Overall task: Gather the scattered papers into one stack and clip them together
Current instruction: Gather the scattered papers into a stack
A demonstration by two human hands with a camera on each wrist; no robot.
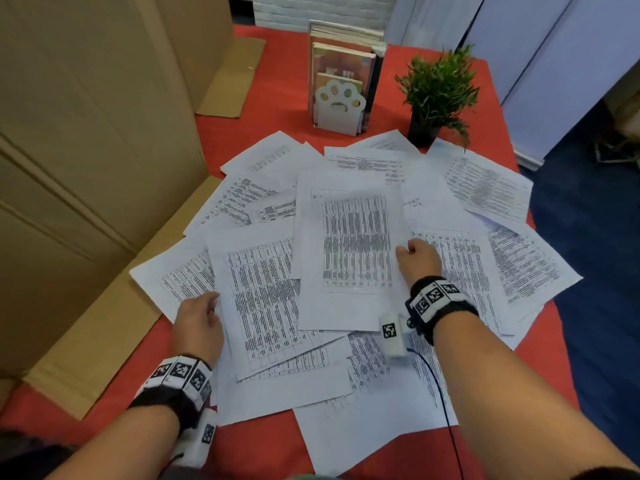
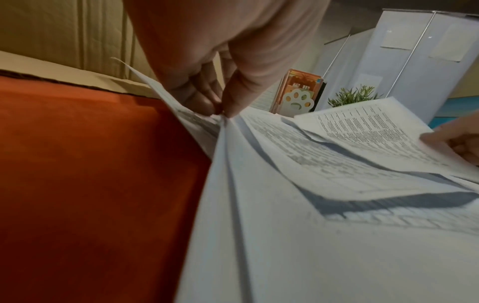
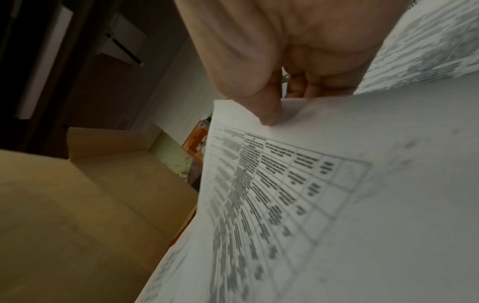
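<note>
Several printed white papers (image 1: 485, 192) lie scattered and overlapping across the red tablecloth (image 1: 263, 109). My right hand (image 1: 417, 258) pinches the right edge of a table-printed sheet (image 1: 349, 251), thumb on top, and holds it slightly lifted above the pile; the right wrist view shows the thumb (image 3: 261, 106) on that sheet (image 3: 324, 184). My left hand (image 1: 201, 320) is at the pile's left side, and its thumb and fingers (image 2: 204, 96) pinch the edge of a sheet (image 2: 259, 184) there. No clip is in view.
Large cardboard boxes (image 1: 86, 150) stand along the left, with a flap on the cloth. A paw-shaped white bookend (image 1: 341, 105) holding books and a small potted plant (image 1: 436, 95) stand at the back. The table's right edge drops to blue floor (image 1: 588, 254).
</note>
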